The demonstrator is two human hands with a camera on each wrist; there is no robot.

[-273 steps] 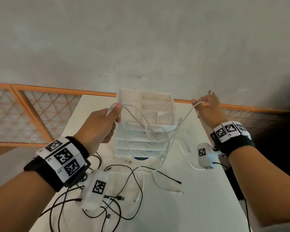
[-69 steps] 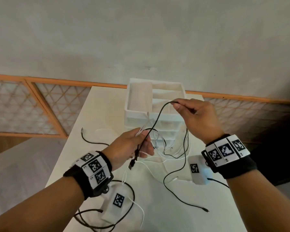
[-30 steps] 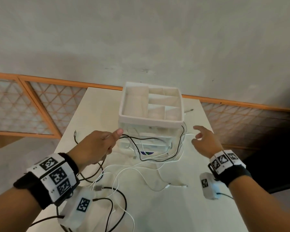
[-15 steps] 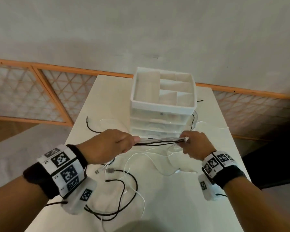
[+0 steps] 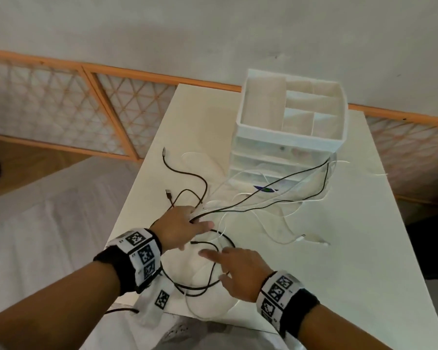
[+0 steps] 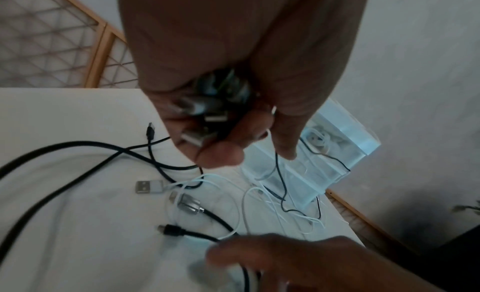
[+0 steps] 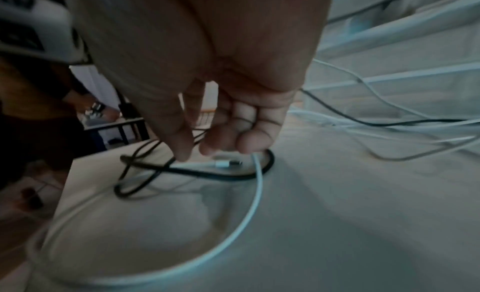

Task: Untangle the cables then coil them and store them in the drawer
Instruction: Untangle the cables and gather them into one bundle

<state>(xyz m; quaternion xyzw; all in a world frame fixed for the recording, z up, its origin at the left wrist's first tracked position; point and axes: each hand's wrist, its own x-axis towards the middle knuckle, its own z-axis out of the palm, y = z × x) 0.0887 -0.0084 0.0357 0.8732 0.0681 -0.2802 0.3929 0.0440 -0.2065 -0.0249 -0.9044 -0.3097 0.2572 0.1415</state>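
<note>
White tabletop (image 5: 364, 248), and a mess of black and white leads strewn across it. Furthest left, a thin black cable (image 5: 185, 173) snakes from its plug near the table's left edge down toward the person, its long run roughly front to back. The left hand (image 5: 180, 231) sits at the near end of it, fingers curled tight round a bunch of connectors (image 6: 207, 119) — the left wrist view shows several metal USB plugs bundled in the fist. From that fist a fan of thin black and white strands (image 5: 263, 200) stretches off to the right and away, lengthwise toward the foot of the drawer unit (image 5: 291, 137), where they bend round its right-hand corner. Just below the left hand a thicker black cable (image 5: 213, 279) lies in a loose loop on the table, with a white cable (image 7: 255, 193) curving in a wide arc beside it. The right hand (image 5: 240, 271) is over that loop, fingers loosely bent and pointing left, fingertips (image 7: 182, 152) touching down at the black lead beside a white plug (image 7: 226, 163); it is gripping nothing. Far right, the drawer unit stands upright at the back of the table, its drawers closed, one holding a white coil.
</note>
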